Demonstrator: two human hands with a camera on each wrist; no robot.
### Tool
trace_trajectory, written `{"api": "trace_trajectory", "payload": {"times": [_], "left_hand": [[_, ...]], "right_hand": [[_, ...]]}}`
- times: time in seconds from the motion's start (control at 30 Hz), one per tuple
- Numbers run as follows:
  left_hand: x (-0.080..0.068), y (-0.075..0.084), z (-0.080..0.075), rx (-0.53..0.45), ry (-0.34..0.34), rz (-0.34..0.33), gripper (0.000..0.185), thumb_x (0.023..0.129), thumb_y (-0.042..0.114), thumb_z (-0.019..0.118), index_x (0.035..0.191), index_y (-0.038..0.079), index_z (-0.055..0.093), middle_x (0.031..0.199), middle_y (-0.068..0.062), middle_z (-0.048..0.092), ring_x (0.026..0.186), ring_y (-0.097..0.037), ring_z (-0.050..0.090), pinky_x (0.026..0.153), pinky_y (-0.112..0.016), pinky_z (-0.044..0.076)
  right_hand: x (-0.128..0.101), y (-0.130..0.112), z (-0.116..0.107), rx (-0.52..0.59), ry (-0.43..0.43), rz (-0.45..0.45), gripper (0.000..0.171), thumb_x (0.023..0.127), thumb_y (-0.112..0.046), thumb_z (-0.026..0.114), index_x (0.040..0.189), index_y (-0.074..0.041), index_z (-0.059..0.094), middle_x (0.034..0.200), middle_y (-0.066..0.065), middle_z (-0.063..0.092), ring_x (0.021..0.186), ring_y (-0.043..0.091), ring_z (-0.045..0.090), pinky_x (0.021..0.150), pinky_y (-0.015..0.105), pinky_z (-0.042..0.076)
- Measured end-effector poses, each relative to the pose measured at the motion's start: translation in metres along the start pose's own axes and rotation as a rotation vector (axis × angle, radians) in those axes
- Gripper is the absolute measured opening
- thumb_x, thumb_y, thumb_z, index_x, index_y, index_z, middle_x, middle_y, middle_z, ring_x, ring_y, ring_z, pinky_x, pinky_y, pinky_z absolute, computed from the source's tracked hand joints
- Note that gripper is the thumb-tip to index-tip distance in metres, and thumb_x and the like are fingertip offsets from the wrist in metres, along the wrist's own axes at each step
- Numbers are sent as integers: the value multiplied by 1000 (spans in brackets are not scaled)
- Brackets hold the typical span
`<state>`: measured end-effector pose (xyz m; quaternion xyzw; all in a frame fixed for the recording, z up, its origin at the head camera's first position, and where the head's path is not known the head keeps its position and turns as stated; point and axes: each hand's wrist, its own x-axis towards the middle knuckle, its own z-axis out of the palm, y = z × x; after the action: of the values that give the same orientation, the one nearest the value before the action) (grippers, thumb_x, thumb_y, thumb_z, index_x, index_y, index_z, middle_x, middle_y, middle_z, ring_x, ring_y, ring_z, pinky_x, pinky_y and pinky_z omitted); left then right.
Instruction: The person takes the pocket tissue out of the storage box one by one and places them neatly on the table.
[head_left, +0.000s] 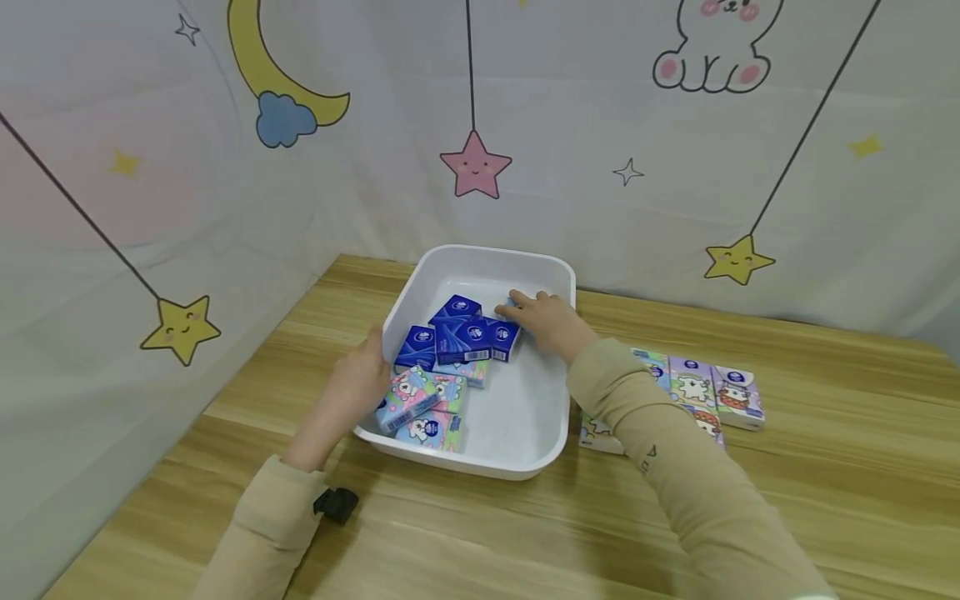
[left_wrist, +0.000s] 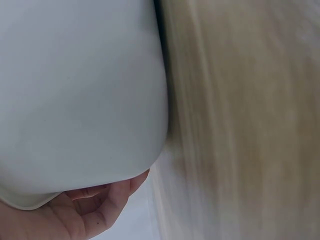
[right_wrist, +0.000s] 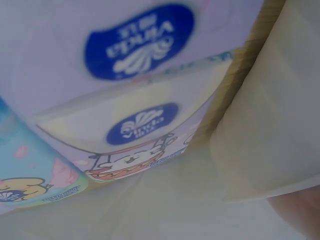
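Here, packets [head_left: 454,339] lie between hands, left [head_left: 352,379] gripping the tub [head_left: 517,421], right [head_left: 549,322] of uncertain grip.

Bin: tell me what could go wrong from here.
The right sleeve crosses above the outer packs beside the bin, so drawing that arm back might knock them askew. The dark blue packs overlap in a loose heap next to the right hand, so a nudge could slide them. The left hand grips the bin's side; a pull there may shift the bin.
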<state>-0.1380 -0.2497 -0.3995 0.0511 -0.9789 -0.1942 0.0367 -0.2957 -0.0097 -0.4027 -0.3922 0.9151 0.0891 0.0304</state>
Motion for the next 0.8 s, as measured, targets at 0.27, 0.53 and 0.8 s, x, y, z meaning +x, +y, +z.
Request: {"api": "trace_trajectory", "payload": {"times": [0.27,0.53,0.8], "left_hand": [[-1,0,0,16,19,8,54,95,3,41,142,-16,24,129,-37,52,109,-52,59,81,-55,58],[1,0,2,8,20,5,54,96,4,41,143,-15,24,131,-37,51,111,-52,58,82,-57,57],[2,-2,2,-2,28,6,55,94,3,42,143,-15,24,129,-37,51,114,-52,56,92,-61,51]], "right_hand": [[-1,0,-1,15,19,5,61,93,2,50,146,-26,39,148,9,40,126,38,47,100,52,49],[-5,2,-2,9,46,-9,60,91,1,54,144,-25,41,139,10,43,120,36,49,91,49,53],[-6,1,-7,3,60,-7,70,85,1,61,146,-23,37,143,12,39,122,37,46,95,50,52]]}}
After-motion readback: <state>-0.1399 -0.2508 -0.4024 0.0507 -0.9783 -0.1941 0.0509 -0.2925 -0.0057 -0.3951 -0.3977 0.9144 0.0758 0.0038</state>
